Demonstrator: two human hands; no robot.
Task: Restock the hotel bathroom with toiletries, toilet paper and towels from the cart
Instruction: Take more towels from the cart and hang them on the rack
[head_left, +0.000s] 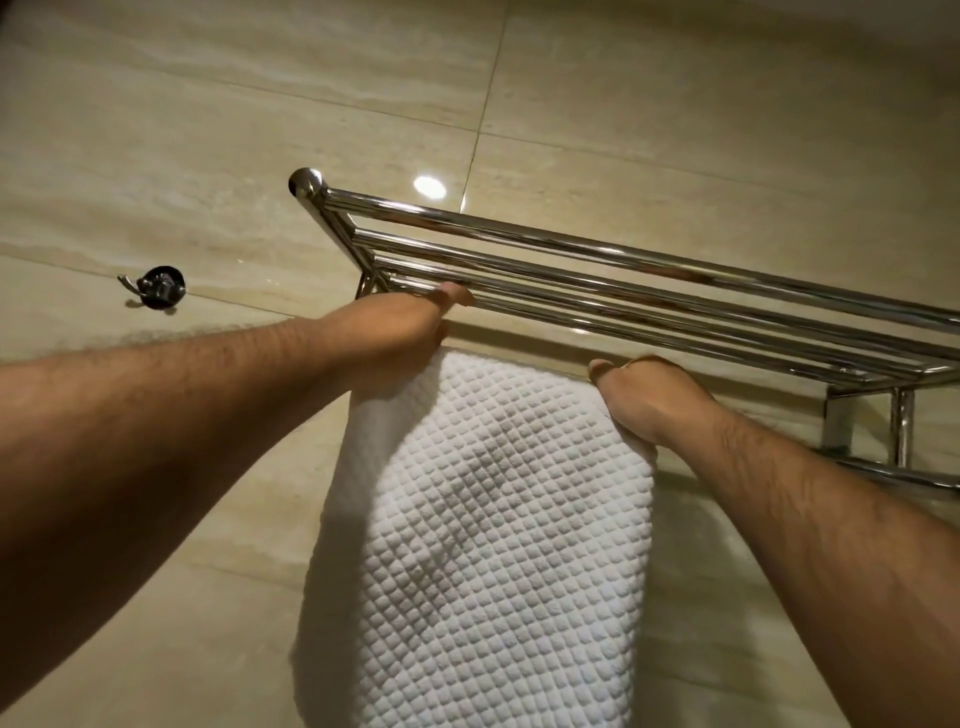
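At frame centre, the white waffle towel (493, 519) hangs below the chrome towel rack (623, 270), the left hand (400, 332) and right hand (649, 400) each gripping one top corner.

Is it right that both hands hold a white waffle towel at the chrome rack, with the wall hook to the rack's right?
Not quite. In the head view the wall hook sits left of the chrome rack; the rest stands.
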